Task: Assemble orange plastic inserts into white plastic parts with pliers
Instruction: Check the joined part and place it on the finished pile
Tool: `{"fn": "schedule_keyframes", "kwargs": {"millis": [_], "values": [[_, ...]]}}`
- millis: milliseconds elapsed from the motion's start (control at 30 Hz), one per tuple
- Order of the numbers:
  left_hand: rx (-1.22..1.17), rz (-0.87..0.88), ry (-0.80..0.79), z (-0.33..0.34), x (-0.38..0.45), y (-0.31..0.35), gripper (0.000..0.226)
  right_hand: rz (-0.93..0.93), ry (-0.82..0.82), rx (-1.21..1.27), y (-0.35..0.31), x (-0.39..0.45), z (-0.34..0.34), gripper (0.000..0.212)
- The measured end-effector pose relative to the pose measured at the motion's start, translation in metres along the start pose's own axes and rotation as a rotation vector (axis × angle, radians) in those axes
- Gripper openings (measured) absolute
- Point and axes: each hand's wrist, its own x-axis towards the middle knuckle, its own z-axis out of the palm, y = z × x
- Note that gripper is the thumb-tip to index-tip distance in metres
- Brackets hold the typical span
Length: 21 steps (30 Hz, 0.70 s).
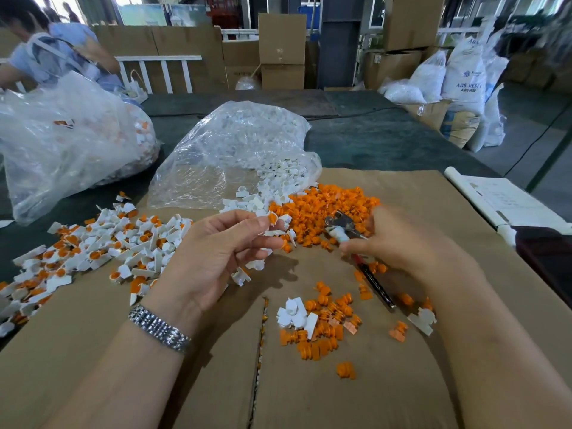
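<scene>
White part (272, 218) with orange insert seated in its round end — pinched at left hand (216, 258) fingertips above the bench (387, 140), likely a finished piece. Right hand (399, 243), blurred, grips the pliers (343, 226) — jaws hold a white piece. Loose orange inserts (325, 202) pile just beyond, done parts (102, 246) heaped left, both within reach.
</scene>
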Motion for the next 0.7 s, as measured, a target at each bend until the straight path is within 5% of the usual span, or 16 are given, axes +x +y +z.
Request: {"fn": "schedule_keyframes", "kwargs": {"millis": [67, 233, 400, 533, 700], "values": [[-0.023, -0.005, 0.023, 0.0, 0.001, 0.001, 0.003, 0.005, -0.112, 0.001, 0.004, 0.0, 0.0, 0.052], [-0.005, 0.018, 0.035, -0.001, 0.001, 0.001, 0.006, -0.089, -0.089, -0.085, -0.004, -0.006, 0.001, 0.038], [-0.033, 0.024, 0.006, -0.001, 0.0, 0.003, 0.006, -0.14, -0.115, 0.246, -0.015, -0.016, -0.018, 0.029], [-0.055, 0.047, -0.018, 0.002, -0.002, 0.004, 0.007, -0.233, -0.392, 0.55, -0.032, -0.043, -0.033, 0.03], [-0.066, 0.08, -0.036, 0.007, -0.005, 0.002, 0.012, -0.289, -0.417, 0.463, -0.052, -0.056, -0.027, 0.047]]}}
